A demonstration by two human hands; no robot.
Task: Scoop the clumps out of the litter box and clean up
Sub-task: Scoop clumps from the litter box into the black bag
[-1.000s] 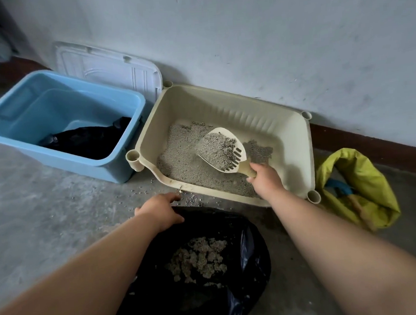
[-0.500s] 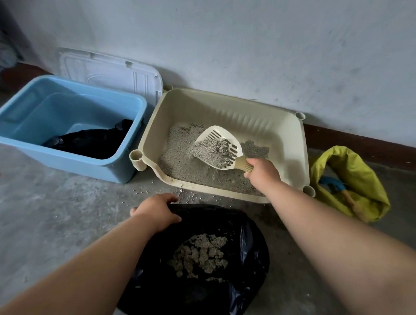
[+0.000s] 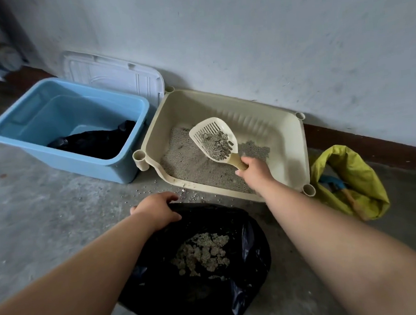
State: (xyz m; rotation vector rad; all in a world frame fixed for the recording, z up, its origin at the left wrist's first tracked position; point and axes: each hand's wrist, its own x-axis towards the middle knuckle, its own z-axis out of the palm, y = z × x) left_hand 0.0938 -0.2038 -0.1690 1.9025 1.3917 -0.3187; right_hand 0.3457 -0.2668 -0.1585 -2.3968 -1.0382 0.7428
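Most of the loose litter point(image 3: 185, 163) that filled the scoop point(image 3: 213, 137) a second ago has sifted through its slots back into the litter box point(image 3: 292, 151), leaving a smaller heap of clumps point(image 3: 217, 145) held above the box's middle. The right grip point(image 3: 256, 171) is curled tight round the scoop's handle over the box's near side. The left grip point(image 3: 156, 210) pinches the rim of the black bag point(image 3: 244, 228) just in front of the box, so this load looks ready to tip in.
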